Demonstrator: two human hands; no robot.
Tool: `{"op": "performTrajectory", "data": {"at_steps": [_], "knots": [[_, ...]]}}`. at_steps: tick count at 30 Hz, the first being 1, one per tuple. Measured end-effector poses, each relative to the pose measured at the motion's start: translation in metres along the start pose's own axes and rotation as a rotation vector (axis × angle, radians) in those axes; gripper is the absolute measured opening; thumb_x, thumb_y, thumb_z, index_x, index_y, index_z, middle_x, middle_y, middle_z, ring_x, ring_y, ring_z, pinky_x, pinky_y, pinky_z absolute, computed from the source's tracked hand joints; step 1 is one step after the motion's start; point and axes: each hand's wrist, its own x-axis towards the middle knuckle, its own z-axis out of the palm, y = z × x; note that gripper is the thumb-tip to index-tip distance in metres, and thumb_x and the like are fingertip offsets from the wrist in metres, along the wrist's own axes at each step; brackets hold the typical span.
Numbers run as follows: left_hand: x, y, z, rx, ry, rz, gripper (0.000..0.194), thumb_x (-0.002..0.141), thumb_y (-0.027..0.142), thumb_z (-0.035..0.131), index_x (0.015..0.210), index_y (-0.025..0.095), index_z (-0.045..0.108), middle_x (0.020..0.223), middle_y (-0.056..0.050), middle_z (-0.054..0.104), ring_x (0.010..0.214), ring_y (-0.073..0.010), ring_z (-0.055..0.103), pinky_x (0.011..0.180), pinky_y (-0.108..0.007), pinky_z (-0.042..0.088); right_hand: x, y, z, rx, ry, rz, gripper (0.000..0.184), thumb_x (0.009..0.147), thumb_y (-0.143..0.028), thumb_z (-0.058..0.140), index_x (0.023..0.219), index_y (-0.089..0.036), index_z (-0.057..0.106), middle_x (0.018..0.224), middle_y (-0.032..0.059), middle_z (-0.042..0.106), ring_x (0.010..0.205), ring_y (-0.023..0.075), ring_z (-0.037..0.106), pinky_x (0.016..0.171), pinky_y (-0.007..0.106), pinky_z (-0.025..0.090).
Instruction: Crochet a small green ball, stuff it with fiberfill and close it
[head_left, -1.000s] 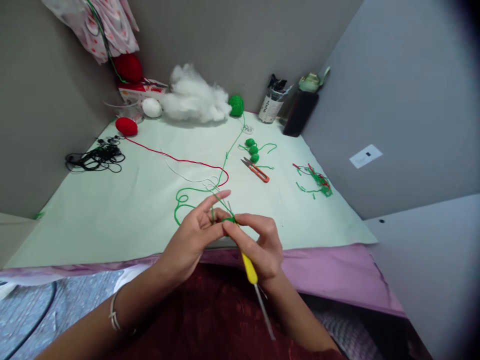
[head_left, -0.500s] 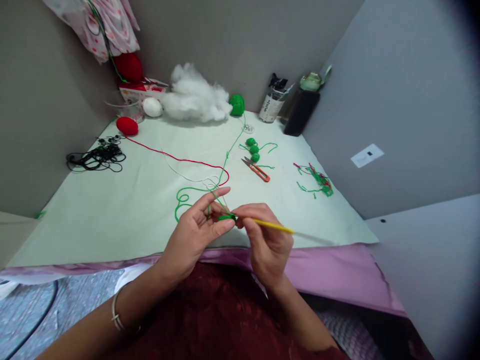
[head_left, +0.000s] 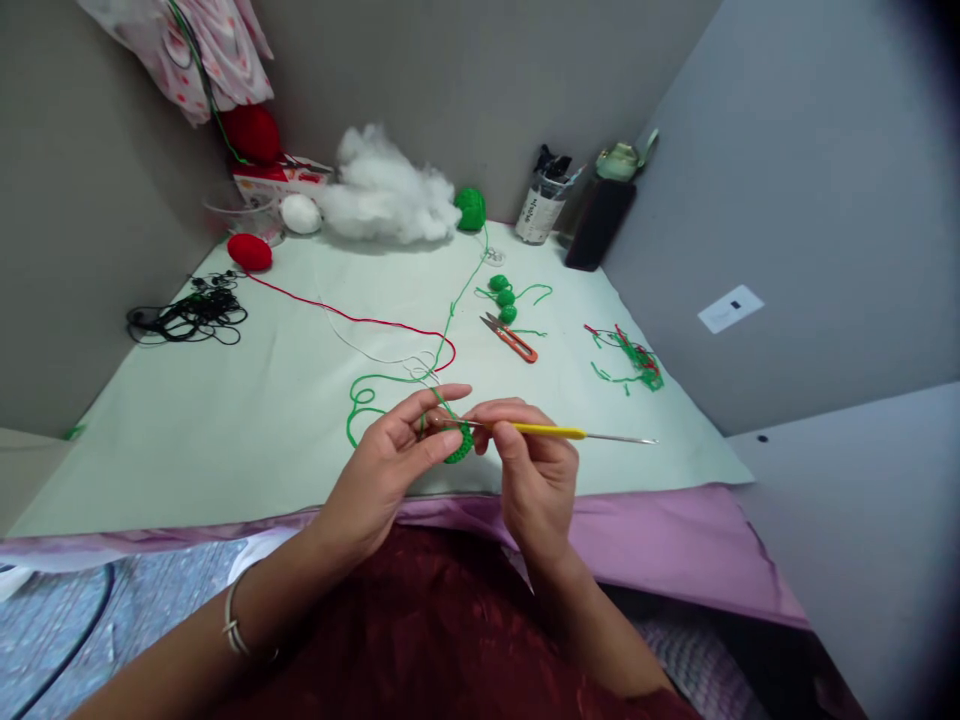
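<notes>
My left hand [head_left: 401,445] pinches a small green crochet piece [head_left: 460,446] between thumb and fingers, and its index finger is stretched out. Green yarn [head_left: 444,401] runs over that hand toward the table. My right hand [head_left: 536,465] grips a crochet hook [head_left: 551,431] by its yellow handle. The hook's thin metal shaft lies at the top edge of the green piece, its tip partly hidden by my left fingers. A second metal end sticks out to the right. The green yarn leads back to a green yarn ball [head_left: 471,209].
Orange-handled thread snips [head_left: 511,339] lie beyond my hands, near small green crocheted balls [head_left: 506,298]. Yarn scraps [head_left: 637,360] are at right, black cord [head_left: 196,314] at left. White stuffing [head_left: 390,190], a red yarn ball [head_left: 250,252], a pen cup [head_left: 541,208] and a dark bottle [head_left: 600,215] stand farther back.
The green piece has turned, showing more of its face below my left thumb. The hook lies more level, its shaft reaching farther left past the piece.
</notes>
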Motion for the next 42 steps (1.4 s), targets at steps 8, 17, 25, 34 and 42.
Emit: {"op": "performTrajectory", "data": {"at_steps": [8,17,25,34,42], "knots": [[-0.003,-0.002,-0.010,0.146,0.019,0.059,0.034,0.087,0.028,0.082,0.121,0.030,0.079,0.097,-0.002,0.062,0.097,-0.0186,0.055,0.089,-0.030,0.045,0.007,-0.004,0.001,0.183,0.043,0.141,0.019,0.099,-0.035,0.065,0.089,-0.021,0.072,0.081,0.0025,0.074,0.062,0.0120,0.062,0.059,0.026,0.054],[-0.002,0.000,-0.010,0.265,0.038,0.121,0.031,0.088,0.027,0.081,0.118,0.030,0.079,0.095,-0.001,0.061,0.091,-0.0164,0.055,0.083,-0.027,0.046,0.004,-0.005,-0.005,0.092,-0.017,0.083,0.021,0.104,-0.035,0.059,0.095,-0.021,0.071,0.086,0.0034,0.075,0.066,0.0131,0.065,0.062,0.028,0.057],[-0.004,-0.001,-0.002,0.385,0.151,0.184,0.043,0.082,0.019,0.082,0.124,0.026,0.075,0.083,0.003,0.060,0.068,-0.0114,0.047,0.067,-0.025,0.045,-0.011,-0.007,-0.009,-0.559,-0.159,-0.479,0.029,0.099,-0.011,0.061,0.120,-0.027,0.073,0.103,0.0069,0.076,0.094,0.0206,0.072,0.079,0.035,0.061],[-0.002,0.010,-0.005,-0.108,-0.029,-0.153,0.042,0.085,0.024,0.084,0.127,0.024,0.077,0.080,0.004,0.051,0.053,-0.0022,0.023,0.045,-0.015,0.026,-0.005,-0.006,-0.005,-0.196,0.055,-0.204,0.020,0.105,-0.024,0.055,0.102,-0.026,0.075,0.086,0.0036,0.072,0.068,0.0164,0.065,0.062,0.034,0.056],[-0.002,0.000,-0.003,0.023,-0.049,-0.023,0.035,0.088,0.028,0.083,0.122,0.028,0.079,0.088,-0.001,0.062,0.070,-0.0089,0.048,0.052,-0.015,0.040,-0.002,0.001,-0.001,-0.033,-0.001,-0.045,0.017,0.102,-0.024,0.063,0.102,-0.026,0.079,0.090,0.0012,0.075,0.074,0.0136,0.065,0.069,0.030,0.053]]}}
